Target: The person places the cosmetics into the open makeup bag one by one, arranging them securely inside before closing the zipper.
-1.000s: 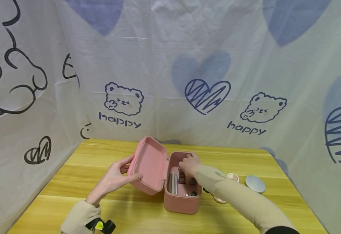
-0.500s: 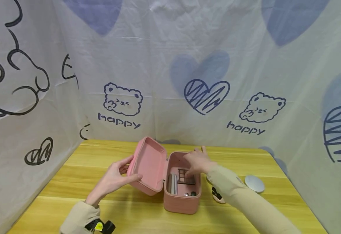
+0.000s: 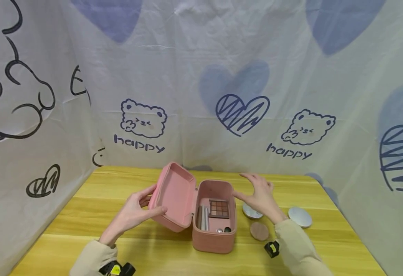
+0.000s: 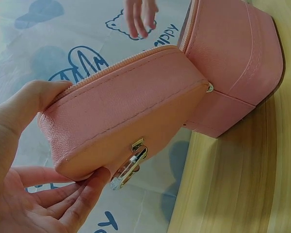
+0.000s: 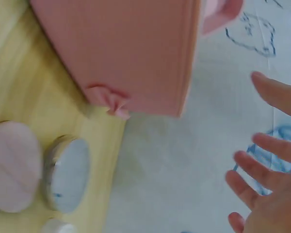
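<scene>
Thumb and fingers of the left hand [image 3: 132,214] are clamped on the soft pink lid [image 3: 175,195] with rounded corners. The thumb lies on the rim, and the fingers curl behind, close to a shiny gold and clear ring [image 4: 131,167] on the lid's top. The lid leans back, joined to the left side of a pink box [image 3: 212,243]. The box stands on the yellow wooden table [image 3: 153,264], between its left and right edges, nearer the far edge than the bottom of the head view.

The right hand [image 3: 261,195] is up in the air, just beside the box's right wall, with its thumb and fingers wide apart. In the box are a flat brown tray of small colour squares [image 3: 218,209], thin silver tubes [image 3: 206,218] along the left wall, and a small dark ball-like thing [image 3: 227,229] near the front.

Below the right hand are a round silver tin [image 3: 251,212] and a flat pink disc [image 3: 259,231]. A pale silver disc [image 3: 299,217] lies nearer the table's right edge.
</scene>
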{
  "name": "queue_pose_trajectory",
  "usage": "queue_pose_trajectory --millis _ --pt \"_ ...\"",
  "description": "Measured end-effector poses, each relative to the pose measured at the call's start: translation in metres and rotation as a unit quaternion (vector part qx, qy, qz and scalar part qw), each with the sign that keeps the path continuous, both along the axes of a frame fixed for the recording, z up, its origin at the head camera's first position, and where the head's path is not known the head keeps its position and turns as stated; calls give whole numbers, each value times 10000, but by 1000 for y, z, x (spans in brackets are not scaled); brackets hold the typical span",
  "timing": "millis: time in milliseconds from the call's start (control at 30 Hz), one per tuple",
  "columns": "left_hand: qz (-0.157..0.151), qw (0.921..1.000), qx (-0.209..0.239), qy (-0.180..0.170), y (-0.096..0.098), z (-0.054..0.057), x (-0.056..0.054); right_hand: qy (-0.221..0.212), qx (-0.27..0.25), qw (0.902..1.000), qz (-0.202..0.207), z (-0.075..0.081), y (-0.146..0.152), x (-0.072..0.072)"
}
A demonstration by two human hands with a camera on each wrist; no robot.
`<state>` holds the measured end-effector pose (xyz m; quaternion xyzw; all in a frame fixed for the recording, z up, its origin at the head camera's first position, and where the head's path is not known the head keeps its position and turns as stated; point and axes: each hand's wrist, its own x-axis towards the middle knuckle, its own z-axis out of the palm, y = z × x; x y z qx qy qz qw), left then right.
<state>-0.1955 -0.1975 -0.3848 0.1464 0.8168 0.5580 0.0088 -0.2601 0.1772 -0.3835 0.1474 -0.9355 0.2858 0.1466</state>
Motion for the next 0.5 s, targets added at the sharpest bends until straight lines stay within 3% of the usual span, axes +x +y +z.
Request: queue_pose_trajectory --millis 100,267,400,500 --pt "9 10000 12 5 0 -1 0 27 -820 9963 -240 -9 14 7" --pt "16 10000 -13 -1 -1 -1 0 -96 -1812 9810 -685 -25 32 16" --pt "32 10000 -39 -34 0 -2 0 -229 -1814 9790 -905 -39 46 20" --pt "45 10000 -62 -33 0 -1 0 -579 -1371 9842 -959 -49 52 19"
